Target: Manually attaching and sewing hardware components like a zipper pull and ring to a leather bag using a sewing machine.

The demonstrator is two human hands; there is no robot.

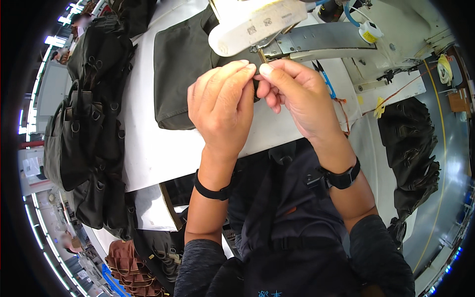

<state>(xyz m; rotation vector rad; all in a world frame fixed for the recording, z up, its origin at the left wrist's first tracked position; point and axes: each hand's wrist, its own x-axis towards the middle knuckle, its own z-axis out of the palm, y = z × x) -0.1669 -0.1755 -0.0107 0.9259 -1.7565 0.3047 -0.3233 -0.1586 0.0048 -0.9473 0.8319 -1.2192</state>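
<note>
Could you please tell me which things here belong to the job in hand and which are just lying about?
Apparently in the job:
sewing machine
dark olive bag, by the left hand
brass-coloured toothed strip, at the right hand

Lying about:
blue-handled scissors
dark bags piled on the left
reddish-brown bags, lower left

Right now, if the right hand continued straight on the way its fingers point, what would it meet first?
Most likely the left hand: its fingertips lie just ahead of the right hand, though depth is hard to judge from this one view.
</note>
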